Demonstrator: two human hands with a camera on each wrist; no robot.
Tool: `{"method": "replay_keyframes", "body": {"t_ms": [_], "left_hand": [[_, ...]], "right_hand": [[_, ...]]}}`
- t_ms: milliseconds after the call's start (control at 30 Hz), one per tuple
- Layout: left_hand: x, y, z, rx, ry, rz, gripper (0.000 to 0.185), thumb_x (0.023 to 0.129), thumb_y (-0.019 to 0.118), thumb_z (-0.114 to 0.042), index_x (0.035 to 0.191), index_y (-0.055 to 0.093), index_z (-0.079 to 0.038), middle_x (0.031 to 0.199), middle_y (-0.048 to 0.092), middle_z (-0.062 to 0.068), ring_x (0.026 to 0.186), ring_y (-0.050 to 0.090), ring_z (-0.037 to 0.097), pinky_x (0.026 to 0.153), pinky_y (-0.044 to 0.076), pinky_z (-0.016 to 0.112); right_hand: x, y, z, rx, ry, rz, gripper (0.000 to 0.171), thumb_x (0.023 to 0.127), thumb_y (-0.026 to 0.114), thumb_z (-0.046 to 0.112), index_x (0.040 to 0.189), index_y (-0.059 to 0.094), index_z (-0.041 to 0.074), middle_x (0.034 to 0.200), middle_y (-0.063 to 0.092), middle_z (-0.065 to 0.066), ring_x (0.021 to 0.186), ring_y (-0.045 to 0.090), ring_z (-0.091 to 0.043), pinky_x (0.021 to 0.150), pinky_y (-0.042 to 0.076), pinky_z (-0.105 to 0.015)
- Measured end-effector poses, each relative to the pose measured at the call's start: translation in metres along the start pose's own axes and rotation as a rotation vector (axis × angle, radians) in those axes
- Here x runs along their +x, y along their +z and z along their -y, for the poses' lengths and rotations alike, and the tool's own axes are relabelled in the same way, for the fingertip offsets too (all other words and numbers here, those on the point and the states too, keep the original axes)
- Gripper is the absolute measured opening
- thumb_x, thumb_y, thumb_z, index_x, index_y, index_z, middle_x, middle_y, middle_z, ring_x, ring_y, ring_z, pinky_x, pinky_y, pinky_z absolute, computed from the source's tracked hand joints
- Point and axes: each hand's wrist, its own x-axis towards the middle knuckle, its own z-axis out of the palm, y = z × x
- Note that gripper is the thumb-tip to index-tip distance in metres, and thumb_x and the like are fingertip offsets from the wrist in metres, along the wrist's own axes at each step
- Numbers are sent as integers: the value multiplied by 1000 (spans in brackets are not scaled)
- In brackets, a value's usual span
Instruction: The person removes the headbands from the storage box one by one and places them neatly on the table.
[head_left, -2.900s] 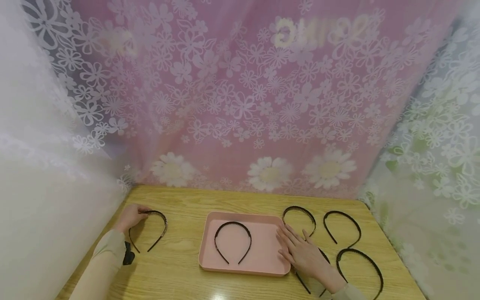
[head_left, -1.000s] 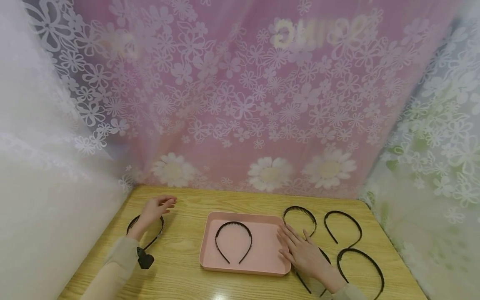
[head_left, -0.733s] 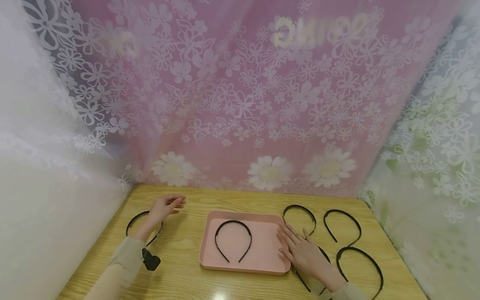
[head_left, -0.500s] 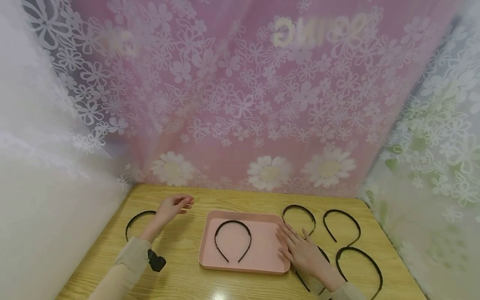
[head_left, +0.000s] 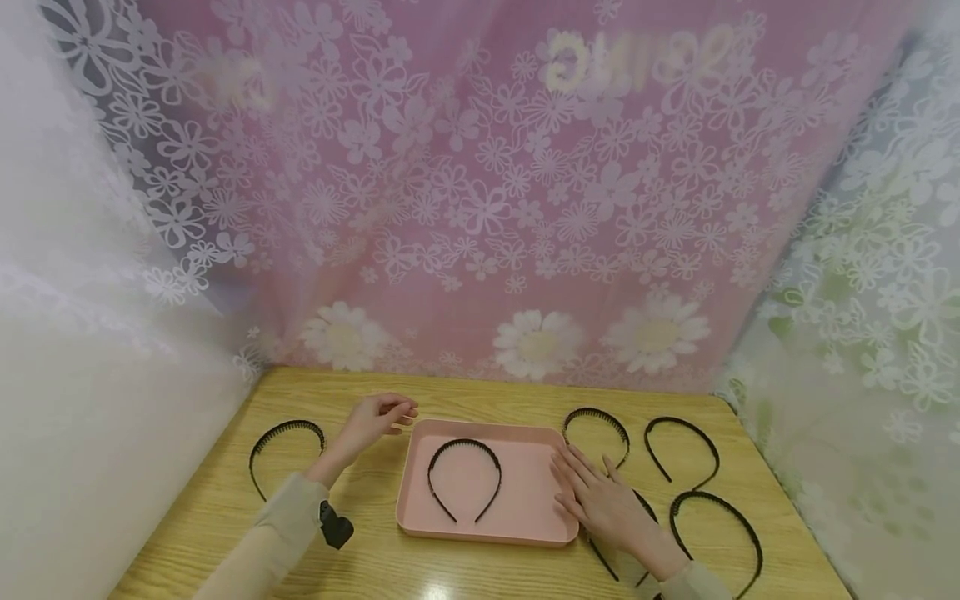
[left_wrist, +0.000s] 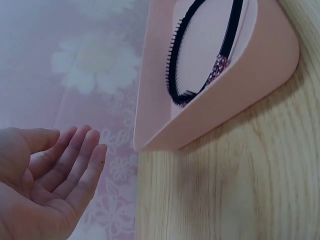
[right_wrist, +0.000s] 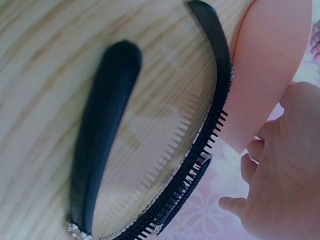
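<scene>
Headbands, thin black toothed arcs, lie about a pink tray [head_left: 420, 508] on the wooden table [head_left: 375, 567]. Nearest the camera, the right hand [head_left: 603, 504] lies flat, fingers straight and spread, with its fingertips on the tray's right rim and its palm over a headband under the palm [head_left: 600, 562] that pokes out beside the wrist; it grips nothing. The right wrist view shows that band close up: a smooth black outer face, comb teeth along the inner edge and a strip of small sparkling stones at the bend. Just right of the hand lies a near-right headband [head_left: 738, 525], its ends pointing toward the person.

The headband in the tray [head_left: 465, 446] rests flat near the tray's middle, open ends toward the person; the left wrist view shows its teeth and a speckled pink-and-white patch on the inside. A dark clip-like device [head_left: 335, 527] sits on the left sleeve.

Farther back, the left hand [head_left: 371, 419] hovers above the table just beside the tray's far-left corner, fingers loosely curled and holding nothing. Left of it, well apart, a left headband [head_left: 288, 427] lies by itself. Beyond the right hand are a toothed headband [head_left: 596, 414] and a plain headband [head_left: 682, 427].

Behind the table hangs a pink flowered curtain [head_left: 487, 208]; large pale letters show through it mirrored and blurred, ending in what looks like "ING", the rest unreadable.
</scene>
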Motion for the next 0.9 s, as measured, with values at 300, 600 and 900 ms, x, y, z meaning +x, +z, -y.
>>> {"method": "replay_keyframes", "body": {"t_ms": [300,600,900], "left_hand": [[6,29,4,48,-2,59,31,106,57,-19,124,68,4,109,73,20,101,70,42,82,61,47],[11,51,9,337,70,34,20,102,63,-15,115,75,-6,101,75,13,89,72,27,71,61,37],[14,69,7,534,109,53,18,97,67,-6,114,73,-3,102,73,11,93,70,26,76,59,39]], "right_hand": [[0,2,-3,3,23,38,62,102,57,45,155,44,15,161,39,-5,148,35,-25,112,33,-65],[0,-1,-1,9,36,68,61,104,54,46,156,43,15,162,37,-4,150,33,-24,114,31,-64],[0,-1,-1,26,42,67,62,103,55,45,156,43,15,163,36,-5,150,33,-25,114,31,-65]]}}
